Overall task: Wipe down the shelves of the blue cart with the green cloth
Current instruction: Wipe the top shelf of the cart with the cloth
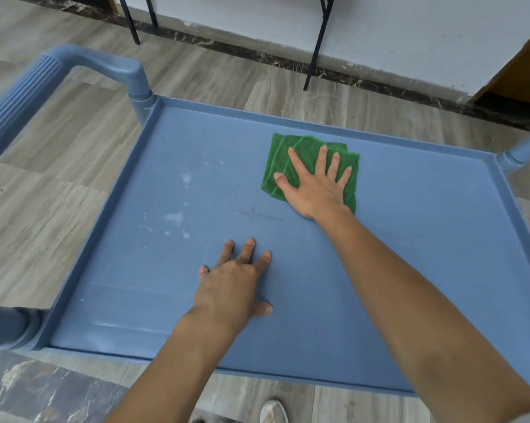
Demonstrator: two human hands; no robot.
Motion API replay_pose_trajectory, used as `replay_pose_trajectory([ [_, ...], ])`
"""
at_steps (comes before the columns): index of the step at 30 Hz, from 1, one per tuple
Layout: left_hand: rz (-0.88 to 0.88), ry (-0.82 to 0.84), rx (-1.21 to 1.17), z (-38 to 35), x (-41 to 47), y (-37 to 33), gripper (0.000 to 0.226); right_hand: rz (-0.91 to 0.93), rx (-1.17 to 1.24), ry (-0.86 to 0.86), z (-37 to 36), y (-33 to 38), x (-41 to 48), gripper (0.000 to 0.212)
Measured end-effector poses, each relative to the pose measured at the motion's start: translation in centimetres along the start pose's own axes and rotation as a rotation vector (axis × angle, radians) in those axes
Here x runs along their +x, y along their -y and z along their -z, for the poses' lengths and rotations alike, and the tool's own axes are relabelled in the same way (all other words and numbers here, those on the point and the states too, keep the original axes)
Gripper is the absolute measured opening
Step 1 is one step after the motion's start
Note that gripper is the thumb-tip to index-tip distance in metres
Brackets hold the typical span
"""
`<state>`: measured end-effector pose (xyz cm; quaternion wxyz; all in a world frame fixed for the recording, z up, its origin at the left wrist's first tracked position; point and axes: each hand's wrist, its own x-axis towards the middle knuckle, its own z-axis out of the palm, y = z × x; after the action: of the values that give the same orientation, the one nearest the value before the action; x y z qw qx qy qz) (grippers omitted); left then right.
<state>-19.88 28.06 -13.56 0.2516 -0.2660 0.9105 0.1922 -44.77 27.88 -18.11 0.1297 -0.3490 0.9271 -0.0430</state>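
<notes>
The blue cart's top shelf fills the middle of the view, a flat tray with a raised rim. A folded green cloth lies on its far middle part. My right hand presses flat on the cloth, fingers spread over it. My left hand rests flat on the bare shelf nearer to me, fingers apart, holding nothing. Pale smudges mark the shelf to the left of both hands. Lower shelves are hidden under the top one.
The cart's ribbed blue handle rises at the left end. A corner post stands at the far right. Dark furniture legs stand on the wooden floor by the white wall behind. My shoe shows below the near rim.
</notes>
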Motion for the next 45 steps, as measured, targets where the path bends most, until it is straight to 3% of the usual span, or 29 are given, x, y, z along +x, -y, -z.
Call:
replay_pose_trajectory([
  [9,-0.070,-0.027,-0.036,0.2,-0.7,0.9,0.096,0.071,-0.017,-0.044,-2.7,-2.3,-10.2,0.077],
  [17,-0.098,-0.202,-0.141,-1.7,-2.1,2.2,0.084,0.110,-0.038,-0.069,-4.9,-2.5,-21.5,0.076],
  [25,-0.019,-0.151,-0.031,-1.6,-3.1,1.8,0.078,0.147,-0.046,-0.060,-6.2,-3.2,-29.3,0.073],
  [36,0.172,-0.005,-0.028,-2.0,-6.0,4.2,0.102,0.128,-0.057,-0.024,-5.8,-2.2,-25.4,0.077],
  [45,0.272,0.014,-0.070,-2.1,-6.7,6.2,0.117,0.102,-0.017,0.035,-3.0,2.0,-11.8,0.087],
])
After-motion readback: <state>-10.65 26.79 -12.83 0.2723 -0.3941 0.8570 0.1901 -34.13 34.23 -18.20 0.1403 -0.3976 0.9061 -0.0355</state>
